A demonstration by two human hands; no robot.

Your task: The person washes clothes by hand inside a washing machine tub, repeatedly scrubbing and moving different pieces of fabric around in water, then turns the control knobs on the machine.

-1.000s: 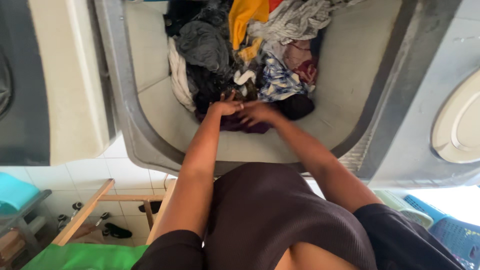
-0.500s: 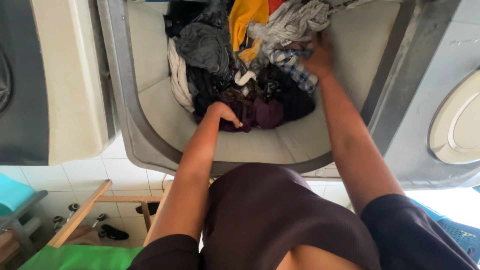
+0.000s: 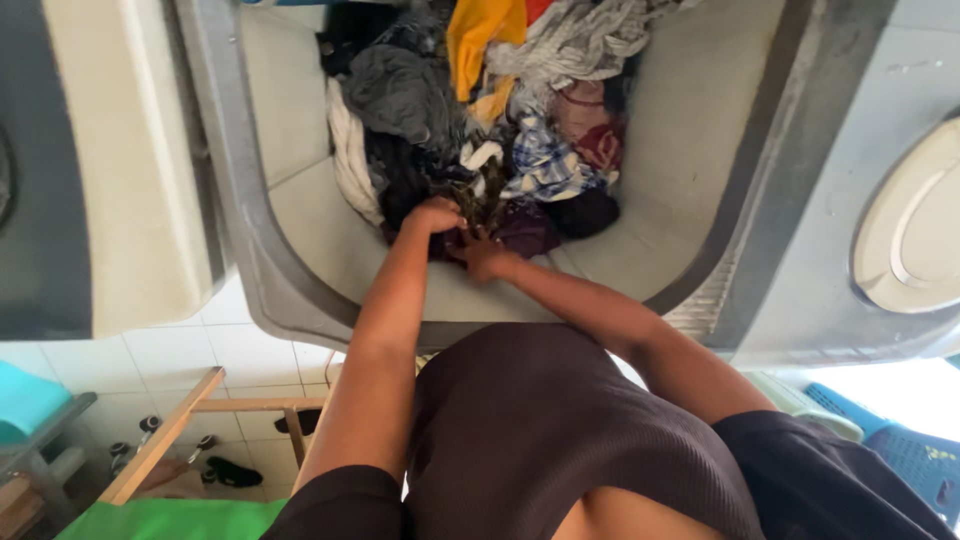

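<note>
A heap of laundry (image 3: 500, 120) fills a pale concrete wash basin (image 3: 300, 210): grey, yellow, white, blue-checked and dark pieces. My left hand (image 3: 435, 215) is fisted on a dark patterned garment (image 3: 480, 200) at the near edge of the heap. Just beside it, my right hand (image 3: 485, 255) has its fingers closed on the same dark cloth, next to a maroon piece (image 3: 530, 230). Both arms reach out from my dark shirt.
A grey washing machine with a round white lid (image 3: 910, 230) stands to the right of the basin. A beige appliance (image 3: 110, 160) is on the left. On the tiled floor are a wooden frame (image 3: 170, 430), a green cloth (image 3: 170, 520) and a blue basket (image 3: 915, 460).
My right hand had reached to the far side of the heap near the checked cloth; it has come back beside my left hand on the dark garment. My left hand has barely moved.
</note>
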